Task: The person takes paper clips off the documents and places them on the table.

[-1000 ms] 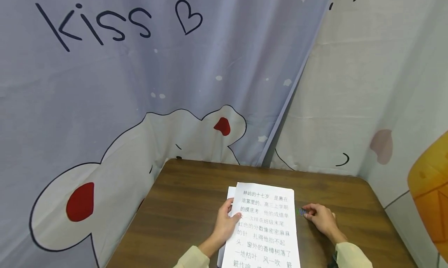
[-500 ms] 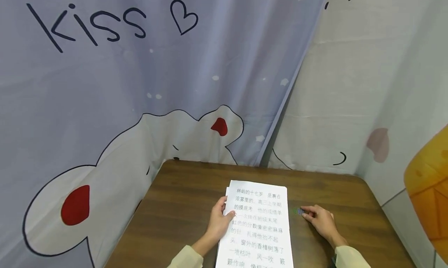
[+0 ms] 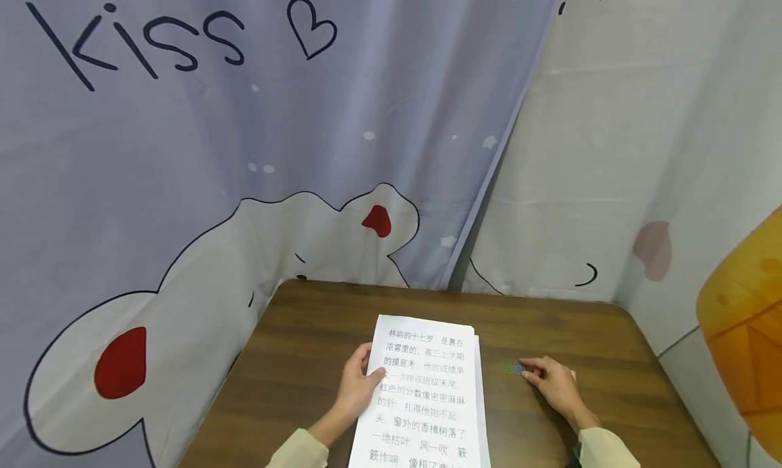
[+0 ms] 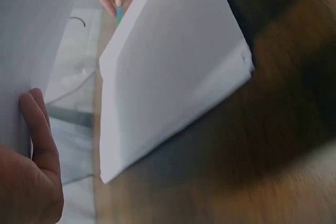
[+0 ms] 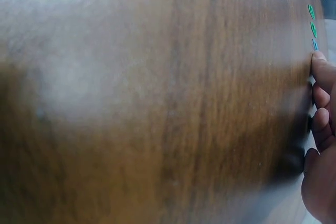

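Note:
My left hand (image 3: 357, 390) holds a white printed sheet (image 3: 421, 393) by its left edge, thumb on top and fingers behind. The sheet is lifted; in the left wrist view more white paper (image 4: 163, 61) lies under it on the table, its right edge peeking out in the head view. To the right, my right hand (image 3: 556, 386) is low at the tabletop, thumb and index finger pinching a small blue paper clip (image 5: 315, 44). Green paper clips (image 5: 313, 29) lie in a row just beyond it, towards the paper.
The brown wooden table (image 3: 330, 312) has rounded back corners. A printed curtain (image 3: 342, 135) hangs right behind it, and a pale curtain (image 3: 580, 149) continues round the right side.
The printed sheet and my left hand have shifted left, uncovering the right edge of the lower paper. More of the green clips shows beside my right hand. The head view has turned slightly right.

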`<action>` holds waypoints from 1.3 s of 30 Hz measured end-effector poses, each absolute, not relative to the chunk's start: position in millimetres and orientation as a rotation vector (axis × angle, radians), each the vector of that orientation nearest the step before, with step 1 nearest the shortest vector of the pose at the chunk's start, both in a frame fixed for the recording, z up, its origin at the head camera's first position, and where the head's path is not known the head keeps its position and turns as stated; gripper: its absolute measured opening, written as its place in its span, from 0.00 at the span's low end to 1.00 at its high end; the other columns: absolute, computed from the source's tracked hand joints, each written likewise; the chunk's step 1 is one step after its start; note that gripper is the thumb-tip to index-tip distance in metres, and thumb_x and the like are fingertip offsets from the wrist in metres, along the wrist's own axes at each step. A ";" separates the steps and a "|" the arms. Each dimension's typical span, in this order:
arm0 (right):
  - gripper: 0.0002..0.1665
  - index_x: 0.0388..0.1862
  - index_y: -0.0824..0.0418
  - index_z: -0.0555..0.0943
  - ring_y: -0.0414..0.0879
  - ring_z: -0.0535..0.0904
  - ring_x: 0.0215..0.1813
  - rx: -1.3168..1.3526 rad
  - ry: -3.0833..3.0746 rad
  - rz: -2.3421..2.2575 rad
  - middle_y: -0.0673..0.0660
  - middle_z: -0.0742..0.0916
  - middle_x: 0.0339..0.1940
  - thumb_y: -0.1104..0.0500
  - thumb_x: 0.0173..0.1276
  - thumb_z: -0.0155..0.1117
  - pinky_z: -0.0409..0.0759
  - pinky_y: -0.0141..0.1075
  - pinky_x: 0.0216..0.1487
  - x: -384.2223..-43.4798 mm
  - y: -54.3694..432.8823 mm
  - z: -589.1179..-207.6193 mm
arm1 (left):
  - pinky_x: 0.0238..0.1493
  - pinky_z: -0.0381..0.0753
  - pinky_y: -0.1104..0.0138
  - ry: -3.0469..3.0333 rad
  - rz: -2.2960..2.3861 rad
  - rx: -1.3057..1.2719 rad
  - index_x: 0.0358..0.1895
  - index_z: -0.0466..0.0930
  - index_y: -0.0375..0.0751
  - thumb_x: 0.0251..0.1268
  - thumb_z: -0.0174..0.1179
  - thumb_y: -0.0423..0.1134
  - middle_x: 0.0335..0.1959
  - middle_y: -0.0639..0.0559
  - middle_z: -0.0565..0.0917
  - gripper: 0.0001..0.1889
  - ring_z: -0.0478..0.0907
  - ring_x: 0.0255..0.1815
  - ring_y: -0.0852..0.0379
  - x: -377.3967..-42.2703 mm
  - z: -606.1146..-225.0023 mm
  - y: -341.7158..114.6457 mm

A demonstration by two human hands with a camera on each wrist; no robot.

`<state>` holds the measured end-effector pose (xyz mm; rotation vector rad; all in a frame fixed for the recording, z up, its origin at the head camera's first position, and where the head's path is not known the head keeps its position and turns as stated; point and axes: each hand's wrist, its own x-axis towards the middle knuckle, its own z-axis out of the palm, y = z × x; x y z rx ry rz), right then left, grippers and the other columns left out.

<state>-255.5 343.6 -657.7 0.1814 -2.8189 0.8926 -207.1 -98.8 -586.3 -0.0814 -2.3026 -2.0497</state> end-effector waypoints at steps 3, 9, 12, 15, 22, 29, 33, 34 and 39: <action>0.16 0.52 0.56 0.91 0.36 0.69 0.29 0.178 -2.828 0.892 0.42 0.79 0.27 0.57 0.66 0.77 0.60 0.45 0.45 -255.9 342.9 -658.3 | 0.36 0.87 0.66 -2.307 -2.053 -0.054 0.67 0.74 0.29 0.66 0.61 0.19 0.52 0.30 0.86 0.25 0.86 0.40 0.49 -207.7 -589.6 -112.0; 0.16 0.53 0.55 0.91 0.37 0.70 0.29 0.160 -2.837 0.920 0.44 0.80 0.28 0.57 0.66 0.77 0.59 0.45 0.45 -254.8 344.3 -657.6 | 0.36 0.85 0.66 -2.315 -2.048 0.026 0.68 0.73 0.31 0.68 0.61 0.21 0.54 0.31 0.86 0.26 0.86 0.42 0.48 -213.8 -599.8 -139.1; 0.16 0.53 0.55 0.91 0.37 0.70 0.29 0.160 -2.841 0.918 0.43 0.79 0.28 0.56 0.66 0.77 0.59 0.44 0.45 -254.3 345.4 -658.9 | 0.37 0.85 0.67 -2.340 -2.021 0.064 0.69 0.73 0.32 0.69 0.61 0.21 0.55 0.32 0.86 0.26 0.85 0.42 0.49 -216.5 -600.7 -152.1; 0.16 0.52 0.55 0.91 0.36 0.69 0.28 0.158 -2.826 0.918 0.43 0.79 0.27 0.56 0.65 0.78 0.59 0.44 0.45 -253.9 345.1 -659.7 | 0.36 0.85 0.66 -2.352 -1.998 0.084 0.69 0.72 0.33 0.69 0.61 0.21 0.55 0.31 0.86 0.26 0.85 0.41 0.50 -217.7 -600.1 -164.5; 0.15 0.52 0.55 0.92 0.36 0.69 0.28 0.155 -2.822 0.930 0.43 0.79 0.27 0.56 0.65 0.78 0.59 0.44 0.44 -254.0 341.5 -657.1 | 0.36 0.84 0.67 -2.375 -1.927 0.162 0.69 0.72 0.32 0.69 0.61 0.22 0.58 0.30 0.85 0.26 0.85 0.39 0.52 -215.2 -602.6 -188.6; 0.15 0.51 0.55 0.92 0.36 0.69 0.28 0.136 -2.819 0.936 0.43 0.80 0.26 0.57 0.65 0.78 0.61 0.46 0.46 -252.3 342.0 -657.7 | 0.38 0.84 0.67 -2.394 -1.906 0.152 0.69 0.71 0.30 0.70 0.61 0.22 0.57 0.29 0.85 0.26 0.84 0.42 0.51 -215.0 -605.4 -204.4; 0.15 0.51 0.55 0.92 0.36 0.69 0.28 0.152 -2.817 0.948 0.43 0.80 0.26 0.58 0.65 0.78 0.61 0.46 0.46 -252.2 341.7 -658.7 | 0.37 0.84 0.67 -2.426 -1.871 0.179 0.69 0.72 0.31 0.70 0.61 0.22 0.57 0.29 0.85 0.25 0.85 0.40 0.52 -214.8 -606.4 -214.3; 0.15 0.50 0.55 0.92 0.35 0.69 0.28 0.157 -2.813 0.943 0.43 0.80 0.26 0.58 0.65 0.78 0.61 0.46 0.46 -252.5 341.6 -658.6 | 0.37 0.84 0.67 -2.430 -1.868 0.189 0.70 0.72 0.31 0.70 0.61 0.22 0.58 0.30 0.85 0.25 0.85 0.40 0.52 -215.0 -606.7 -217.2; 0.14 0.50 0.54 0.92 0.35 0.69 0.28 0.153 -2.812 0.935 0.43 0.80 0.27 0.57 0.65 0.78 0.60 0.44 0.45 -254.7 341.5 -656.1 | 0.35 0.84 0.66 -2.451 -1.848 0.203 0.70 0.72 0.34 0.71 0.61 0.23 0.57 0.30 0.85 0.25 0.85 0.37 0.53 -219.8 -609.3 -233.6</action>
